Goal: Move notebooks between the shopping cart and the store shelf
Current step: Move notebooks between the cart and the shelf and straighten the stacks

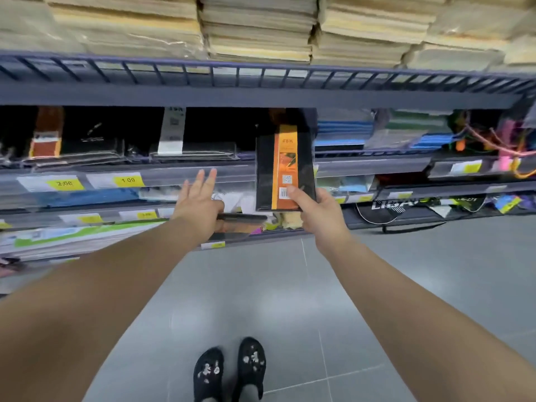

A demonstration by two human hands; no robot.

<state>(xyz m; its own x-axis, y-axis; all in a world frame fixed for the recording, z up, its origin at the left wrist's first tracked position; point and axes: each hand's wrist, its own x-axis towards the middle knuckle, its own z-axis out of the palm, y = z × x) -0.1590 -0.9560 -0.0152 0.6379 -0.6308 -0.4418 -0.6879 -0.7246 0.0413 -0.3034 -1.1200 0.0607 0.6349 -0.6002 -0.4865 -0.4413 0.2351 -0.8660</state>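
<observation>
My right hand (316, 210) grips the bottom edge of a black notebook (265, 172) with an orange label strip, held upright in front of the middle shelf. The notebook's top edge is level with the dark opening of that shelf (371, 165). My left hand (200, 195) is stretched out flat beside it, fingers apart, holding nothing, in front of the shelf's front rail. More black notebooks (191, 153) lie flat on the same shelf to the left. No shopping cart is in view.
The top shelf (261, 94) carries stacks of wrapped beige paper pads (258, 27). Lower shelves hold blue and green folders (87, 236) and yellow price tags (127, 180). Coloured cords (499, 140) hang at right. Grey tiled floor (290, 309) and my black shoes are below.
</observation>
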